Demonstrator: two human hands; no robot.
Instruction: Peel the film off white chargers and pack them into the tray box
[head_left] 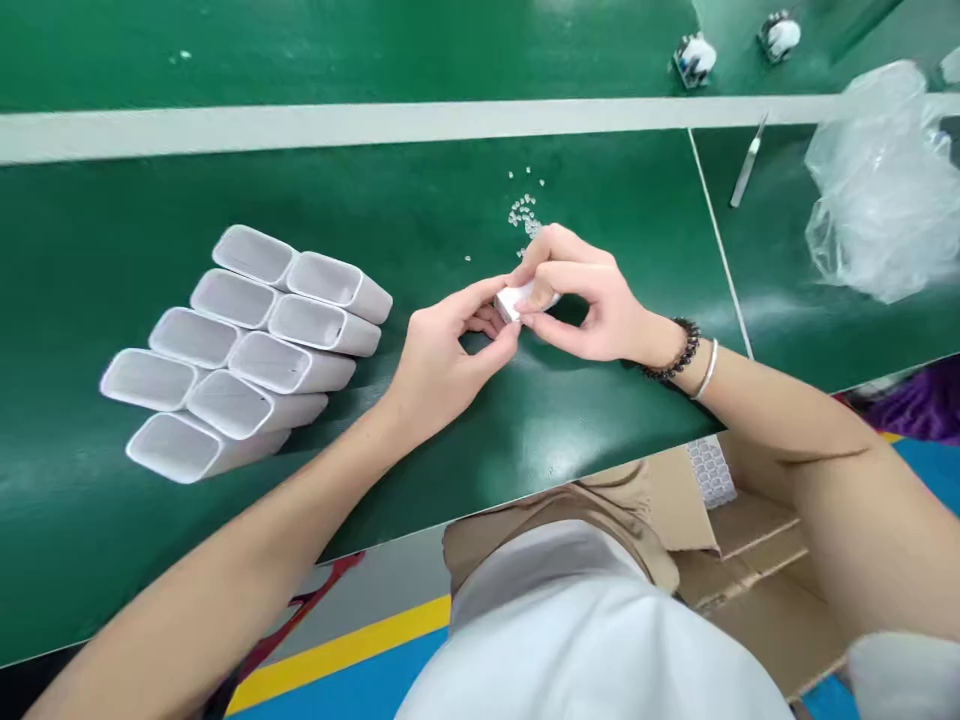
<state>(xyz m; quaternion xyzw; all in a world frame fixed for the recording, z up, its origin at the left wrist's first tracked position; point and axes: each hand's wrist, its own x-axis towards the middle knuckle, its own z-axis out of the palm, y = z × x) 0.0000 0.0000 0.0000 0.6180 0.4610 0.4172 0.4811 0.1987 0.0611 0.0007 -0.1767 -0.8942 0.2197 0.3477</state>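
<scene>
2 hands meet over the green bench (465,470), both grasping the same small white piece (510,302). The left hand (454,350) has its thumb and forefinger on the piece's left end, with the other fingers curled behind. The right hand (581,300) pinches it from the other side, thumb below and bent fingers above, covering much of it. The piece is between the bench's near and far edges; whether it touches the surface I cannot tell.

Just beyond the right fingers, toward the far edge, small clear bits (523,208) lie scattered, most of them in 1 loose cluster. On the right wrist are 2 bands: a dark beaded bracelet (679,352) and a pale bangle (707,370).

To the left of the left hand, white tubes (352,298) lie on their sides, pressed together, with 9 open ends showing, facing the bench's left end.

Right of a thin pale seam (718,230), a slim pointed tool (746,175) lies near the far edge. Farther right, a crumpled clear plastic bag (874,190) overlaps the pale strip (300,128) along that edge. Beyond the strip sit 2 small white-topped assemblies (695,60). Below the near edge, at the right, is an open cardboard box (780,620).
</scene>
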